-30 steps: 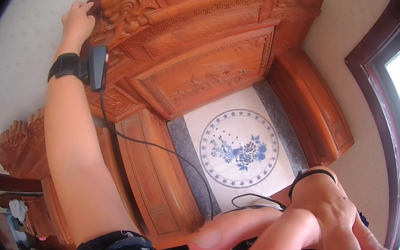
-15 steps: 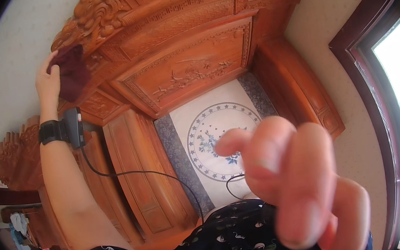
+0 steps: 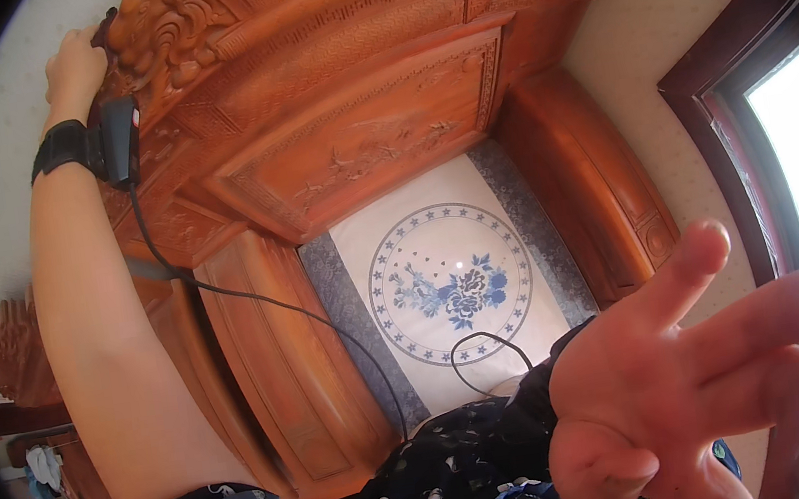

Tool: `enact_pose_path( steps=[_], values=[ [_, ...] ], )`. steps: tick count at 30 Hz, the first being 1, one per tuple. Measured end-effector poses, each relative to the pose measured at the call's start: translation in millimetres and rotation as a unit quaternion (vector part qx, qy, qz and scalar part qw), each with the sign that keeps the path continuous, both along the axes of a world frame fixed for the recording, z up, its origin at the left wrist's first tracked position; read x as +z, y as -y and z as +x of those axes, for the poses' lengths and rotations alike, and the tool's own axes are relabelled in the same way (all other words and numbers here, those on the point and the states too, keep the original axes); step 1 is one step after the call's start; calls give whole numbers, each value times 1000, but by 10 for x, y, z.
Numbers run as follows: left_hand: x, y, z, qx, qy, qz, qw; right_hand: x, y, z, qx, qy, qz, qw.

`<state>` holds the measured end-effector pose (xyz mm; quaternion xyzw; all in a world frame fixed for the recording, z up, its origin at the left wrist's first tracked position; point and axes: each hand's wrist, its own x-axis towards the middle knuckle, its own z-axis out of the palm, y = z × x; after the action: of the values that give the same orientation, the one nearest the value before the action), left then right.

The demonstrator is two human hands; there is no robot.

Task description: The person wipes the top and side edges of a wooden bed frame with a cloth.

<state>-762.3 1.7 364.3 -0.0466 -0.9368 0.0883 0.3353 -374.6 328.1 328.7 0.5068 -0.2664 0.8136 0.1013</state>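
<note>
My left hand (image 3: 75, 65) is stretched up to the far left, its fingers closed on a dark maroon cloth (image 3: 105, 28). Only a small dark edge of that cloth shows. It rests against the carved scrollwork (image 3: 174, 29) at the end of a reddish-brown wooden furniture back. A black strap on the left wrist carries a small black box (image 3: 120, 140) with a cable. My right hand (image 3: 664, 381) hovers close to the camera at lower right, palm up, holding nothing. Its fingers are apart and partly bent.
Below the carved back lies a white and blue floral mat (image 3: 350, 256). A wooden armrest (image 3: 592, 179) stands right of it, with wooden drawers or panels (image 3: 279, 366) to its left. The black cable (image 3: 271, 307) loops across. A dark-framed window (image 3: 749, 143) is at far right.
My left hand has moved up and further left with the cloth, which is now mostly hidden. My right hand has shifted right and turned palm up, its fingers spreading.
</note>
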Motion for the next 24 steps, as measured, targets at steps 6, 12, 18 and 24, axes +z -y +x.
enact_pose_path(
  steps=[6,12,18,24],
  values=[
    [-16,132,28,-138,-35,-29,989,-193,137,-136,57,35,51,996],
    [-28,421,252,-202,-67,-9,977,-390,246,-281,130,187,149,962],
    [-242,-32,901,-230,22,86,969,-862,280,-311,234,442,21,866],
    [-801,135,1608,-204,179,232,934,-837,208,-187,217,458,64,860]
  ],
)
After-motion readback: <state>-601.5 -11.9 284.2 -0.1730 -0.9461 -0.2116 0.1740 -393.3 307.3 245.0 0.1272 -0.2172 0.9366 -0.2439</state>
